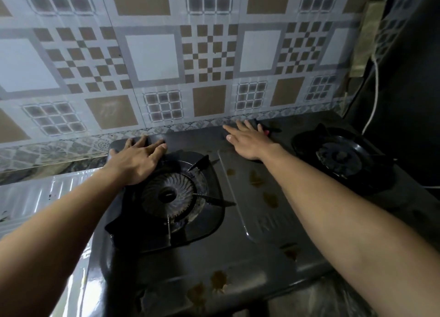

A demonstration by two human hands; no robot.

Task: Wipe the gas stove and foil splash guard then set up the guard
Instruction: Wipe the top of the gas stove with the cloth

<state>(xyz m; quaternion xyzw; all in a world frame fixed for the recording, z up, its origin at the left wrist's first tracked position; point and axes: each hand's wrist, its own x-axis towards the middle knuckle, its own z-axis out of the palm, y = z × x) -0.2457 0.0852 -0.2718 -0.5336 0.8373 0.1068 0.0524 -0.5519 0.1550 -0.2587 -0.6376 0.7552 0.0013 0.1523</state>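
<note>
The dark two-burner gas stove (238, 257) fills the lower middle, with brown stains (270, 198) on its top panel. Behind it stands the foil splash guard (154, 57), printed with brown, white and grey squares, its lower edge meeting the stove's back rim. My left hand (138, 157) lies flat on the back left corner beside the left burner (170, 194), fingers apart and holding nothing. My right hand (247, 138) lies flat at the back middle, its fingertips at the guard's lower edge. A small red and black object (266, 131) sits just past those fingers.
The right burner (340, 156) sits at the far right of the stove. Shiny ribbed foil (35, 197) covers the counter to the left. A white cable (375, 97) hangs down the dark right wall below a pale box (366, 35).
</note>
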